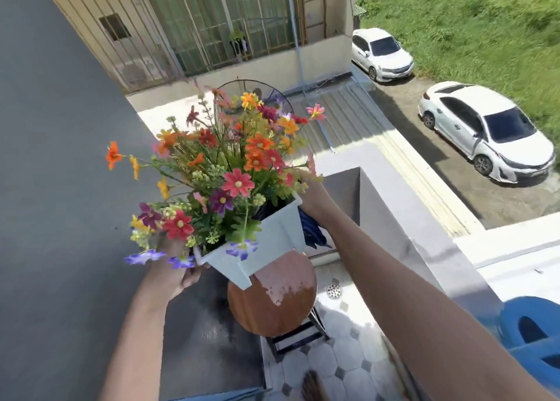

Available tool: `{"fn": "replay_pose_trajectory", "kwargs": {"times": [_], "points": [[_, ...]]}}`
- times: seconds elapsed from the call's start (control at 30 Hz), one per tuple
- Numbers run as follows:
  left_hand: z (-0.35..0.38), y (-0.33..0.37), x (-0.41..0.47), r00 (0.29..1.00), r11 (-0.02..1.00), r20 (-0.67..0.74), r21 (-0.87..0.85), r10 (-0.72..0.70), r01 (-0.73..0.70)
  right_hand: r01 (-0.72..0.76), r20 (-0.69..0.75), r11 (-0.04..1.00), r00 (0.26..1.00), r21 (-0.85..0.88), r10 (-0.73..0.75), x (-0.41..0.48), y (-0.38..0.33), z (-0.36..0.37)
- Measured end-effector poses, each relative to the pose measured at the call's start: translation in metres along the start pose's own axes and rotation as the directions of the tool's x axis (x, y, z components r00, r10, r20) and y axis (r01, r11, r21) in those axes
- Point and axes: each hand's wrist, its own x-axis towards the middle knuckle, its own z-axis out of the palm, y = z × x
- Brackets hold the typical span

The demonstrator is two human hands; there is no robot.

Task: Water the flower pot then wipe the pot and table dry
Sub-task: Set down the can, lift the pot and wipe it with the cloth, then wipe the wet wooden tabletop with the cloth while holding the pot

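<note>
Hands [178, 267] either side of flower pot [266, 249]

I hold the white square flower pot [266, 243] tilted in the air above the round wooden table [272, 297], my left hand [172, 273] at its near corner, my right hand [315, 197] at the far rim with a blue cloth [312, 230]. The table's top has wet patches. Two white cars [485, 130] are parked below.

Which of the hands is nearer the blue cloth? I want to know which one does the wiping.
Right. The right hand is at the far side of the white pot, right above the blue cloth. The left hand grips the pot's opposite, near-left corner.
</note>
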Motion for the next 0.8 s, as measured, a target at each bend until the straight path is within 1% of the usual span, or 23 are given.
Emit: {"fn": "replay_pose_trajectory", "kwargs": {"times": [0.1,0.17,0.23,0.27,0.3,0.4,0.43,0.47,0.5,0.53,0.6,0.67,0.73,0.8], "points": [[-0.003,-0.010,0.018,0.991,0.993,-0.064,-0.024,-0.117,0.116,-0.038,0.061,0.988,0.997,-0.149,0.047,0.020,0.021,0.020],[-0.007,-0.017,0.026,0.991,0.991,-0.048,-0.039,-0.126,0.125,-0.045,0.094,0.986,0.994,-0.159,0.061,0.032,0.034,0.031],[-0.011,-0.024,0.034,0.992,0.993,-0.039,-0.025,-0.117,0.116,-0.139,0.055,0.977,0.987,-0.161,0.149,0.037,0.044,0.036],[-0.012,-0.026,0.039,0.991,0.992,-0.046,-0.026,-0.124,0.123,-0.191,0.042,0.975,0.980,-0.114,0.197,0.037,0.051,0.035],[-0.013,-0.029,0.044,0.989,0.990,-0.050,-0.037,-0.138,0.136,-0.235,0.031,0.972,0.971,-0.022,0.236,0.036,0.059,0.035],[-0.011,-0.036,0.060,0.982,0.982,-0.061,-0.074,-0.177,0.173,-0.318,-0.115,0.897,0.923,0.307,0.367,0.036,0.084,0.037],[-0.011,-0.039,0.067,0.980,0.980,-0.070,-0.088,-0.187,0.181,-0.327,-0.153,0.868,0.901,0.374,0.405,0.037,0.093,0.038],[-0.011,-0.044,0.074,0.977,0.976,-0.077,-0.107,-0.198,0.189,-0.340,-0.186,0.858,0.882,0.386,0.433,0.039,0.103,0.041],[-0.010,-0.048,0.081,0.974,0.973,-0.083,-0.119,-0.209,0.198,-0.350,-0.209,0.868,0.875,0.353,0.437,0.039,0.114,0.043],[-0.008,-0.053,0.088,0.971,0.968,-0.088,-0.137,-0.221,0.208,-0.362,-0.229,0.896,0.878,0.258,0.421,0.040,0.128,0.045],[-0.004,-0.061,0.100,0.971,0.969,-0.113,-0.157,-0.211,0.192,-0.346,-0.245,0.938,0.910,-0.009,0.334,0.041,0.154,0.052],[-0.002,-0.073,0.118,0.977,0.981,-0.148,-0.140,-0.153,0.133,-0.285,-0.216,0.935,0.947,-0.210,0.240,0.046,0.184,0.063],[0.000,-0.080,0.131,0.984,0.992,-0.154,-0.106,-0.089,0.073,-0.214,-0.191,0.919,0.969,-0.331,0.157,0.049,0.208,0.076],[-0.002,-0.089,0.149,0.983,0.994,-0.168,-0.093,-0.070,0.055,-0.180,-0.147,0.908,0.980,-0.378,0.133,0.061,0.232,0.091]]}}
